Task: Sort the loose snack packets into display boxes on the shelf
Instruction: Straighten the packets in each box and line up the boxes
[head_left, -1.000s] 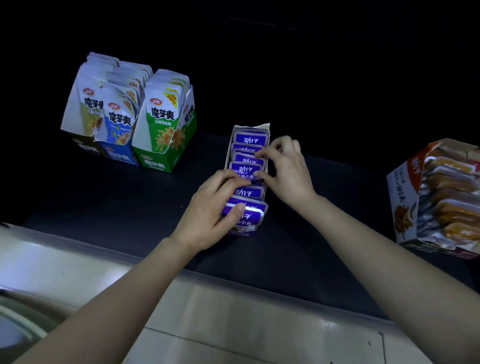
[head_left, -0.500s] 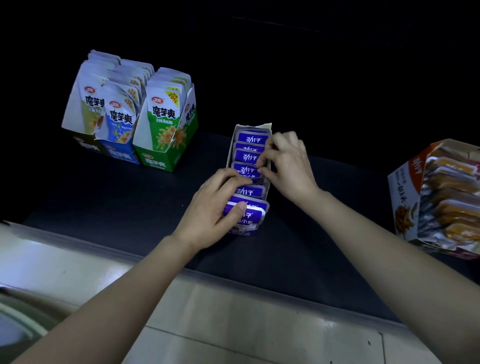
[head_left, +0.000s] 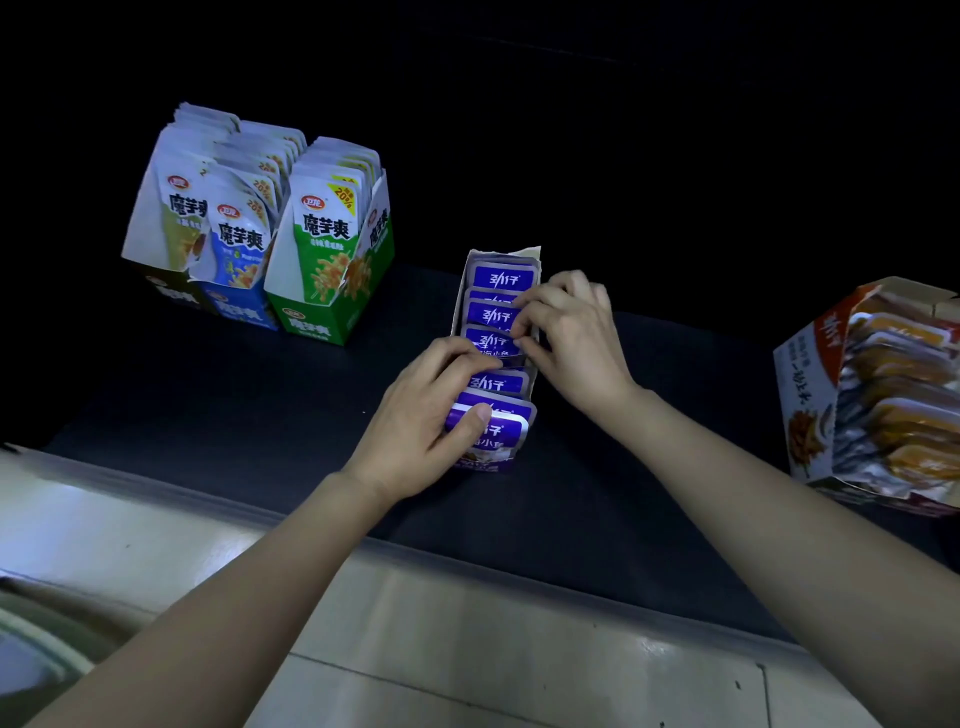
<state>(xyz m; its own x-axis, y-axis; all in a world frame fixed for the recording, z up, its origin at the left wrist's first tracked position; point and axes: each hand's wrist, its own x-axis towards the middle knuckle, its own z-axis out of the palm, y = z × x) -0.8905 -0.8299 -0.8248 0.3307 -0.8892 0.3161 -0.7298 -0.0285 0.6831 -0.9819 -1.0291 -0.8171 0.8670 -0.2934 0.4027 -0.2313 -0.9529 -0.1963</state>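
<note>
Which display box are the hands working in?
The narrow purple-packet box at centre: left hand and right hand grip its packets. The green box and orange box are untouched.

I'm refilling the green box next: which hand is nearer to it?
Left. The left hand sits right of the green box, on the purple packets; the right hand lies beyond them.

I note glossy plastic film on the purple packets (head_left: 501, 280); their narrow box (head_left: 522, 253) is thin matt cardboard with a ragged rim. The shelf (head_left: 208, 395) surface is dark and matt. The green box (head_left: 322, 327) is smooth printed cardboard. The pale ledge (head_left: 130, 519) has a smooth sheen.
</note>
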